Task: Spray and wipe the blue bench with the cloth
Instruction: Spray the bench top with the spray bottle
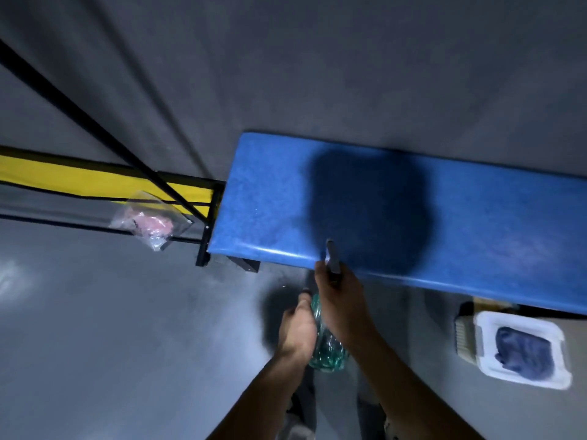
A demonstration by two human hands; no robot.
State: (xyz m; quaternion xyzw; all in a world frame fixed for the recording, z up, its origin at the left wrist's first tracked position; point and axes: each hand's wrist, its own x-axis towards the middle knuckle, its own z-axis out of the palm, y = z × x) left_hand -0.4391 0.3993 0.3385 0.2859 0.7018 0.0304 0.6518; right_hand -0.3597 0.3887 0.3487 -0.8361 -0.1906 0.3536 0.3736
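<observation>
L hand [297, 328] + R hand [341, 300] gripping ribbed clear-green spray bottle [327, 350] | glossy padded blue bench [476, 217]

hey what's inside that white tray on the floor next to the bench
The white tray holds a crumpled dark blue cloth, which covers most of its bottom. Whatever lies beneath the cloth is hidden.

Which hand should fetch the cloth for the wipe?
Probably the right hand: the cloth lies in a white tray on that side, while the left hand can keep the spray bottle.
</observation>
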